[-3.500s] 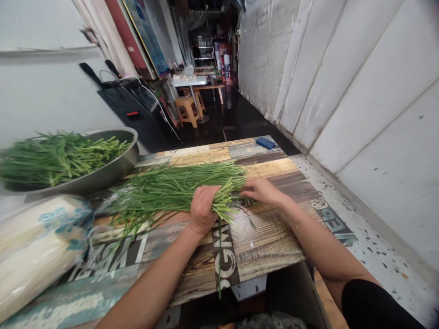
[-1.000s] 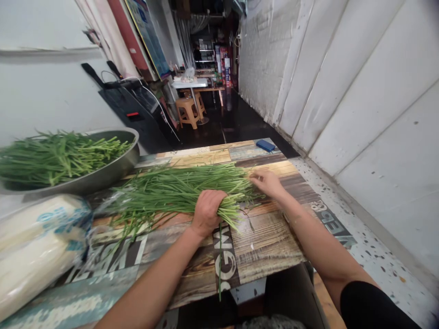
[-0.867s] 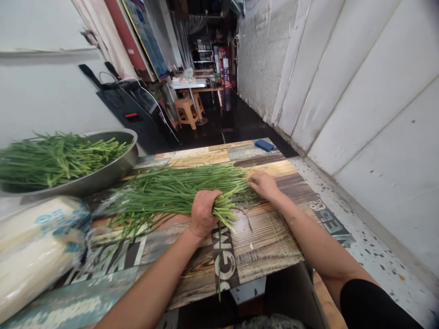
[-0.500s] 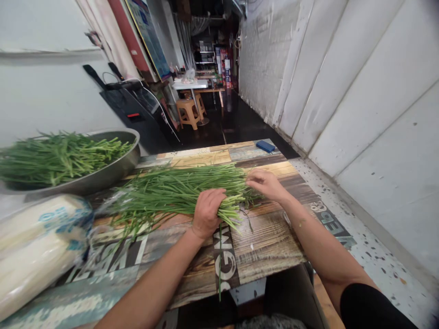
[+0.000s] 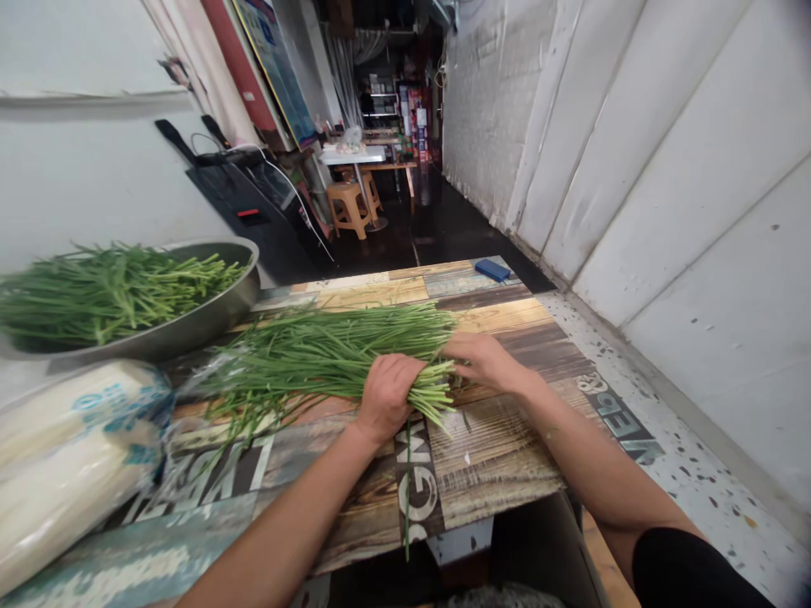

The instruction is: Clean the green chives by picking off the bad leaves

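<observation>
- Left hand [image 5: 385, 395] closed around a small bunch of green stalks [image 5: 426, 390], pale cut ends fanning out toward the right, just above the surface [image 5: 494, 456].
- Right hand [image 5: 482, 361] curled at the stalk ends, fingertips pinching among them; grip probably on a few stalks, though the exact hold is hard to make out.
- Loose pile of greens [image 5: 317, 346] lying lengthwise across the patterned surface, touching both hands, leafy tips pointing left.
- Metal basin [image 5: 209, 317] at far left heaped with more greens [image 5: 107, 291], stems lined up the same way.
- By the look of it, well underway but far from finished: basin already loaded, large pile left on the surface.
- One stray stalk [image 5: 406, 498] hanging over the near edge of the surface.
- White sack [image 5: 69, 456] at the near left; small blue object [image 5: 492, 269] at the far edge.
- Against half a second ago: right hand drawn in closer to the left, now at the ends of the held bunch rather than farther out on the pile; left fist about where it was.
</observation>
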The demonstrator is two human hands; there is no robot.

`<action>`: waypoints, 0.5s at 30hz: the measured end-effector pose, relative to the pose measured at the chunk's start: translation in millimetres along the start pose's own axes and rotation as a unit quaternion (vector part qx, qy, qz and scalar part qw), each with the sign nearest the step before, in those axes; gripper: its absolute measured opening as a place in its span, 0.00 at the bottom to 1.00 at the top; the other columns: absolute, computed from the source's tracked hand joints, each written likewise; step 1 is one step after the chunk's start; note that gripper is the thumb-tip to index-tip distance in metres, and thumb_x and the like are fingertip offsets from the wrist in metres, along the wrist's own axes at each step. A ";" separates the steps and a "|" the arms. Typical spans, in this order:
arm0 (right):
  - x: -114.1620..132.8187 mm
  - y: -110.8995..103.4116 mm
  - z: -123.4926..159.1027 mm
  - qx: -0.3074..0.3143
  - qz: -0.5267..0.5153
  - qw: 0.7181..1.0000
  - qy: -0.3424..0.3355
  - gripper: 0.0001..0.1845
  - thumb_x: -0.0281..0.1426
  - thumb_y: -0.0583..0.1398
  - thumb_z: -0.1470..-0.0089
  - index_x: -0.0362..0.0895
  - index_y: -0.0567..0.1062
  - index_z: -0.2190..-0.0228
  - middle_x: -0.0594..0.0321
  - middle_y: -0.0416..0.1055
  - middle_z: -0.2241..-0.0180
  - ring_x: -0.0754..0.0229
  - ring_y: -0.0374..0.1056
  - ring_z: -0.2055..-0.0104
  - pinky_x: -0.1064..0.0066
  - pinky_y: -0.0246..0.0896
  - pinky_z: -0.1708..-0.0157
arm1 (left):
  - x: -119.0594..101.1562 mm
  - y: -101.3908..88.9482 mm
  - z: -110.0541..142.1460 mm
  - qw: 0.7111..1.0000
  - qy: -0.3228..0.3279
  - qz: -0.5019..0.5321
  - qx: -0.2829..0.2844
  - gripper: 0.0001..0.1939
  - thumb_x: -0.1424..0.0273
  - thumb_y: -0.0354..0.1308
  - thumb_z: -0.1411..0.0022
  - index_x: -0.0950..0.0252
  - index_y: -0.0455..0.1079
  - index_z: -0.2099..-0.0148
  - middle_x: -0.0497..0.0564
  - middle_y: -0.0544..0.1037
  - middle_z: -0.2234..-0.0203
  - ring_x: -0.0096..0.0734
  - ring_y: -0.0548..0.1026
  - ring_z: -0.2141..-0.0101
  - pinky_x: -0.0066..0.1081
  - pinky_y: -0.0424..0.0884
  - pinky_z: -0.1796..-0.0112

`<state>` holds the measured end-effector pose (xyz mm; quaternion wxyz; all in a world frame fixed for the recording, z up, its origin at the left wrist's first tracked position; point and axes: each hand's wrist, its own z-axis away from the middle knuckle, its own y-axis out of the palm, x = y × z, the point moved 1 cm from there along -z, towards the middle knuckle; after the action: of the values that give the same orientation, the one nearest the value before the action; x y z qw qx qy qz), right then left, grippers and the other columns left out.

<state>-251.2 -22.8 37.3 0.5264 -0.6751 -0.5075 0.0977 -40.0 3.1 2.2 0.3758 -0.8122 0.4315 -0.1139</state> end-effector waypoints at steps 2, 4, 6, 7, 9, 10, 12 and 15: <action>-0.3 2.1 0.7 -0.005 0.033 0.999 0.017 0.15 0.29 0.57 0.45 0.42 0.72 0.55 0.55 0.73 0.63 0.58 0.67 0.60 0.70 0.60 0.62 | -0.9 -0.1 -1.5 1.000 0.006 -0.003 0.019 0.11 0.72 0.51 0.40 0.66 0.68 0.55 0.56 0.77 0.64 0.39 0.70 0.61 0.37 0.63 0.60; -1.5 2.8 1.2 -0.013 0.050 0.998 0.023 0.17 0.28 0.57 0.45 0.42 0.72 0.53 0.54 0.73 0.62 0.58 0.67 0.60 0.70 0.59 0.62 | -1.6 0.3 -2.7 0.999 0.009 -0.007 0.036 0.11 0.72 0.51 0.40 0.66 0.68 0.55 0.55 0.77 0.64 0.39 0.70 0.61 0.37 0.63 0.61; -2.6 3.3 1.2 0.003 0.049 0.999 0.012 0.12 0.28 0.56 0.45 0.42 0.75 0.60 0.56 0.73 0.65 0.59 0.67 0.62 0.71 0.59 0.64 | -1.7 1.0 -3.3 0.999 0.007 -0.010 0.043 0.11 0.72 0.51 0.40 0.66 0.68 0.55 0.55 0.77 0.64 0.39 0.70 0.61 0.37 0.62 0.60; -2.6 3.7 0.8 0.016 0.042 0.999 0.010 0.10 0.27 0.56 0.44 0.42 0.77 0.64 0.57 0.73 0.68 0.60 0.67 0.64 0.72 0.58 0.65 | -1.6 1.4 -3.4 0.999 0.005 -0.010 0.041 0.11 0.72 0.51 0.40 0.66 0.68 0.55 0.55 0.77 0.64 0.39 0.70 0.61 0.37 0.62 0.60; -1.0 5.0 -0.7 0.019 0.000 0.999 0.033 0.09 0.28 0.56 0.44 0.42 0.77 0.70 0.59 0.73 0.72 0.62 0.67 0.68 0.73 0.57 0.68 | -1.4 2.0 -3.1 0.999 0.000 -0.005 0.034 0.11 0.72 0.51 0.40 0.66 0.68 0.55 0.55 0.77 0.64 0.39 0.70 0.61 0.37 0.62 0.59; 0.4 5.8 -1.8 0.004 -0.038 0.998 0.059 0.09 0.30 0.57 0.45 0.42 0.77 0.72 0.60 0.73 0.73 0.63 0.66 0.69 0.73 0.56 0.68 | -1.3 2.2 -2.8 1.000 -0.005 -0.001 0.029 0.11 0.71 0.52 0.40 0.66 0.68 0.55 0.55 0.77 0.64 0.39 0.70 0.61 0.37 0.62 0.60; 2.9 6.8 -4.0 -0.064 -0.134 0.979 0.137 0.10 0.33 0.59 0.47 0.41 0.76 0.75 0.62 0.72 0.76 0.65 0.65 0.73 0.74 0.56 0.71 | -1.1 2.1 -2.0 1.000 -0.022 0.010 0.015 0.10 0.70 0.52 0.40 0.66 0.68 0.56 0.55 0.77 0.65 0.38 0.70 0.62 0.37 0.62 0.60; 0.2 3.5 -4.9 -0.217 -0.262 0.902 0.265 0.16 0.40 0.60 0.50 0.42 0.69 0.82 0.68 0.65 0.83 0.68 0.57 0.80 0.74 0.52 0.77 | -1.2 1.4 -0.5 0.999 -0.046 0.028 -0.003 0.10 0.68 0.51 0.39 0.65 0.68 0.57 0.55 0.76 0.66 0.37 0.70 0.63 0.36 0.61 0.62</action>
<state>-245.8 -25.4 36.6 0.4884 -0.6162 -0.5164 -0.3393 -41.9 3.3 1.7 0.3959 -0.8052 0.4367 -0.0642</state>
